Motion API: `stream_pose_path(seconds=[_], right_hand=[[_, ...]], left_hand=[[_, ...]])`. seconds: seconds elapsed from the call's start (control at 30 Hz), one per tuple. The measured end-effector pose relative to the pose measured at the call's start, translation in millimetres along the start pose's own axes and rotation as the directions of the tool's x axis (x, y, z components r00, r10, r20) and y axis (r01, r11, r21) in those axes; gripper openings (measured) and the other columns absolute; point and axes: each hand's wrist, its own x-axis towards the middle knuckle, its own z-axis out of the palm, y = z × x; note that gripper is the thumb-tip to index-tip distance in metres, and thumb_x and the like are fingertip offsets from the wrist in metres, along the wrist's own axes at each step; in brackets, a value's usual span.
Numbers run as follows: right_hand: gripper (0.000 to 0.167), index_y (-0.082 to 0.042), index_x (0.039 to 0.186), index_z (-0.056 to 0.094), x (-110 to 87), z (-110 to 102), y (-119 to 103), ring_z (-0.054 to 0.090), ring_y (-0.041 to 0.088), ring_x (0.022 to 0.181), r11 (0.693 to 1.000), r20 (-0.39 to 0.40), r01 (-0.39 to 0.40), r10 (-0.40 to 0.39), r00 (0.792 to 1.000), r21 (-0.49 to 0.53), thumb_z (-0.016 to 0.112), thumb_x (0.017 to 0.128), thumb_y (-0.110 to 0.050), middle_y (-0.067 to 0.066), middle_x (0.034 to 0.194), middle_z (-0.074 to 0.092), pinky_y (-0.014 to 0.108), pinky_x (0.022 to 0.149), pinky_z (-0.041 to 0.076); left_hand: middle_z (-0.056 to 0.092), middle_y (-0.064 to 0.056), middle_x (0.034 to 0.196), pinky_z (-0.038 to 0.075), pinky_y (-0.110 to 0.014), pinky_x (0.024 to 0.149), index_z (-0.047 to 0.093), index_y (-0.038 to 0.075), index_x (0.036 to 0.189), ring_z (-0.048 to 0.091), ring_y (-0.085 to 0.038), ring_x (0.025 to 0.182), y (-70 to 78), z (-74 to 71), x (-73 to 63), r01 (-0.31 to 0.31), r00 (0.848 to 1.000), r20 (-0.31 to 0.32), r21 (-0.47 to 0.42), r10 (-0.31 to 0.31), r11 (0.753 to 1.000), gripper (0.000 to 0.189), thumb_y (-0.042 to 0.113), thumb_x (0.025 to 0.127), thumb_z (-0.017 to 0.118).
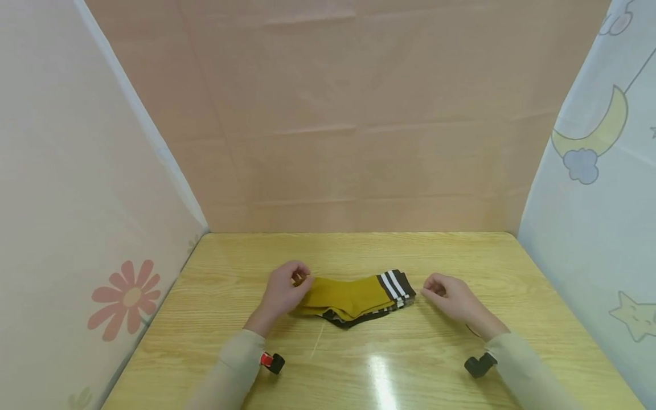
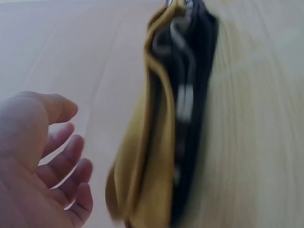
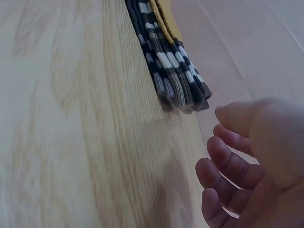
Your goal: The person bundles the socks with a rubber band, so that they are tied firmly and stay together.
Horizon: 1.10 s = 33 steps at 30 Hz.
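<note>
A stack of socks (image 1: 348, 295) lies flat on the table, a mustard-yellow sock on top and dark ones beneath. White stripes cross the dark cuffs (image 1: 397, 286) at the right end. My left hand (image 1: 287, 287) is at the toe end, overlapping it in the head view. In the left wrist view a gap shows between its loosely curled fingers (image 2: 71, 161) and the socks (image 2: 142, 156). Just beyond the cuffs is my right hand (image 1: 453, 296), holding nothing. The right wrist view shows its fingers (image 3: 232, 166) bent loosely near the layered cuff edges (image 3: 183, 90).
The wooden table (image 1: 384, 364) has a bright reflection near the front. A plain peach-coloured sheet (image 1: 359, 125) hangs behind it. Patterned white sheets stand along both sides, with a red flower (image 1: 130, 299) on the left and a yellow moon (image 1: 599, 128) on the right.
</note>
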Motion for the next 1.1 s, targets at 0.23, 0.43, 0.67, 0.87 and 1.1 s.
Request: stream_pose_path(seconds=[0.23, 0.43, 0.67, 0.87, 1.1], right_hand=[[0.007, -0.015, 0.102, 0.071, -14.0, -16, 12, 0.063, 0.011, 0.086, 0.996, -0.033, 0.001, -0.004, 0.999, -0.087, 0.07, 0.103, -0.022, -0.005, 0.093, 0.07, 0.031, 0.078, 0.054], [0.011, -0.009, 0.104, 0.074, -30.0, -29, 27, 0.066, 0.018, 0.089, 0.99, -0.068, 0.015, -0.025, 0.997, -0.14, 0.071, 0.102, -0.019, 0.009, 0.107, 0.07, 0.039, 0.076, 0.055], [0.008, -0.01, 0.1, 0.076, -42.4, -37, 48, 0.062, 0.017, 0.087, 0.972, -0.088, 0.038, -0.059, 0.994, -0.231, 0.076, 0.097, -0.017, 0.005, 0.099, 0.069, 0.038, 0.074, 0.053], [0.006, -0.013, 0.099, 0.077, -47.3, -42, 58, 0.064, 0.017, 0.089, 0.972, -0.085, 0.021, -0.042, 0.996, -0.236, 0.079, 0.095, -0.017, 0.002, 0.1, 0.072, 0.038, 0.077, 0.054], [0.008, -0.016, 0.098, 0.078, -56.4, -46, 66, 0.063, 0.021, 0.094, 0.978, -0.068, 0.003, -0.017, 0.998, -0.207, 0.082, 0.092, -0.021, 0.002, 0.103, 0.074, 0.041, 0.08, 0.053]], left_hand=[[0.072, -0.006, 0.109, 0.056, -0.04, 0.088, 0.07, 0.006, 0.116, 0.066, -0.021, 0.099, 37.9, 39.7, 27.4, -0.087, 0.952, 0.302, 0.089, 0.056, 0.992, 0.024, 0.021, 0.098, 0.071], [0.068, -0.012, 0.135, 0.053, -0.045, 0.103, 0.062, 0.005, 0.141, 0.065, -0.029, 0.122, 59.6, 71.8, 44.7, -0.077, 0.889, 0.457, 0.16, -0.005, 0.984, 0.046, 0.03, 0.103, 0.067], [0.066, -0.01, 0.139, 0.053, -0.039, 0.102, 0.054, 0.007, 0.15, 0.065, -0.022, 0.12, 67.4, 98.5, 56.0, -0.07, 0.828, 0.553, 0.273, -0.097, 0.959, 0.061, 0.041, 0.101, 0.069], [0.067, -0.01, 0.138, 0.053, -0.036, 0.099, 0.055, 0.006, 0.148, 0.065, -0.02, 0.114, 74.4, 110.0, 60.9, -0.065, 0.803, 0.576, 0.338, -0.151, 0.939, 0.063, 0.043, 0.1, 0.071], [0.073, -0.005, 0.115, 0.05, -0.027, 0.078, 0.069, 0.006, 0.124, 0.058, -0.014, 0.085, 81.3, 125.7, 69.5, -0.051, 0.79, 0.589, 0.341, -0.171, 0.939, 0.049, 0.045, 0.095, 0.076]])
